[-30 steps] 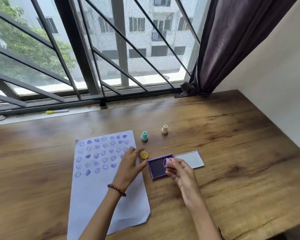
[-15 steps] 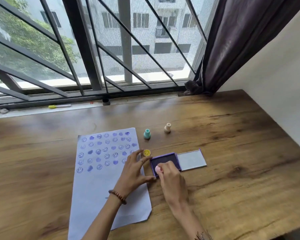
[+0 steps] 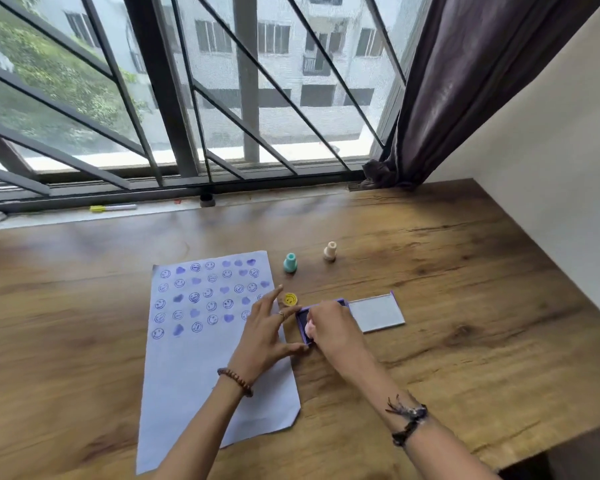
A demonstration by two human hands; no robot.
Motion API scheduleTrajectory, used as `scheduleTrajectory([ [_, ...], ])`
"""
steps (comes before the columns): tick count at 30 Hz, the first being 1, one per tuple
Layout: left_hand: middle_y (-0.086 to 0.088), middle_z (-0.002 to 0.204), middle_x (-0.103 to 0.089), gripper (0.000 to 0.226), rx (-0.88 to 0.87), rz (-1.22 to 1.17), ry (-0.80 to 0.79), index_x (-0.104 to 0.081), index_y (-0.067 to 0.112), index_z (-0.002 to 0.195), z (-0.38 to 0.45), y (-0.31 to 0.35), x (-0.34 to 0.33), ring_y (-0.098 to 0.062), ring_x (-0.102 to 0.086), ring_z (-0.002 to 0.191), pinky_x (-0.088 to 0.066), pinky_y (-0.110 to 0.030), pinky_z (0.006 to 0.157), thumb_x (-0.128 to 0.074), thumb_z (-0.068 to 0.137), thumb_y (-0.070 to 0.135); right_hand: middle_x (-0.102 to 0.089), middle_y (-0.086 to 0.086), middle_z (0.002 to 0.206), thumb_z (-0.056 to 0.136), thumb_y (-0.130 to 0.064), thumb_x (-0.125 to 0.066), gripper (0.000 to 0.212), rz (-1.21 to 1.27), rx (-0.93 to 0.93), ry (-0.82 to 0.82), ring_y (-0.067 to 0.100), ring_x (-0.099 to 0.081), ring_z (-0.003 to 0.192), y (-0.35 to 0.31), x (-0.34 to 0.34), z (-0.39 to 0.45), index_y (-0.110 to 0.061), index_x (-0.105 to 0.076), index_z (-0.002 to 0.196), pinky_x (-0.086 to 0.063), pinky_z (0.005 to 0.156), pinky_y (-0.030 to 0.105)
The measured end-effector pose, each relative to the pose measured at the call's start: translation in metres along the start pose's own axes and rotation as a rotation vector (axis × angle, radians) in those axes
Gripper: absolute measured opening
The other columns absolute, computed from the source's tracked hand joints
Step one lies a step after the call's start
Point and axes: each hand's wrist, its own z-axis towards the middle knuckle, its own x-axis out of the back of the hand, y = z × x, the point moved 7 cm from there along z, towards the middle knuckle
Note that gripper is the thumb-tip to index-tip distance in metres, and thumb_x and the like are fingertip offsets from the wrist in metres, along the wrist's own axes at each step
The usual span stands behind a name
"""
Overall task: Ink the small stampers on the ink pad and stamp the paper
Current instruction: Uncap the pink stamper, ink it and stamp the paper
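Note:
A white paper (image 3: 201, 362) lies on the wooden desk, its upper part covered with rows of purple smileys and hearts. My right hand (image 3: 333, 332) holds a small pink stamper (image 3: 309, 329) down on the purple ink pad (image 3: 303, 318), which it mostly hides. My left hand (image 3: 265, 336) rests flat, fingers spread, over the paper's right edge, its thumb touching the pad's near corner. A yellow smiley stamper (image 3: 290, 299) lies just beyond my left fingers. A teal stamper (image 3: 289, 263) and a beige stamper (image 3: 330, 251) stand upright farther back.
The pad's open lid (image 3: 378, 313) lies flat to the right of the pad. A yellow-capped marker (image 3: 113, 208) lies on the window sill. A dark curtain (image 3: 447, 98) hangs at the back right beside the white wall (image 3: 551, 150). The desk's front-right corner edge (image 3: 547, 441) is near.
My right hand turned the pink stamper over and lowered it onto the ink pad. My left hand shifted a little and its thumb now touches the pad's corner.

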Motion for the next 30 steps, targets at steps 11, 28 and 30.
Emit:
scheduleTrajectory([
  [11,-0.003,0.155,-0.01,0.078,0.079,0.227,0.207,-0.014,0.019,0.143,-0.069,-0.044,0.051,-0.018,0.006,0.142,-0.001,-0.03,0.115,-0.053,0.083,0.052,-0.063,0.005,0.077,0.081,-0.014,-0.054,0.012,0.401,-0.125,0.234,0.025,-0.059,0.074,-0.033,-0.003,-0.019,-0.008,-0.064,0.077,-0.042,0.061,0.027],
  [28,-0.004,0.155,-0.005,0.095,0.131,0.353,0.129,-0.004,0.015,0.144,-0.072,-0.082,0.058,-0.025,-0.005,0.143,0.023,-0.028,0.108,-0.016,0.072,0.077,-0.057,0.02,0.107,0.088,-0.007,-0.041,0.023,0.048,-0.155,0.198,0.034,-0.055,0.102,-0.077,-0.029,0.022,0.001,-0.061,0.098,-0.043,0.081,0.037],
  [30,-0.008,0.152,-0.021,0.092,0.131,0.347,0.132,-0.016,0.011,0.143,-0.072,-0.08,0.059,-0.028,-0.02,0.14,0.015,-0.029,0.11,-0.023,0.075,0.073,-0.059,0.022,0.104,0.084,-0.003,-0.042,0.023,0.026,-0.163,0.174,0.037,-0.057,0.098,-0.076,-0.03,0.028,0.003,-0.062,0.094,-0.045,0.081,0.04],
])
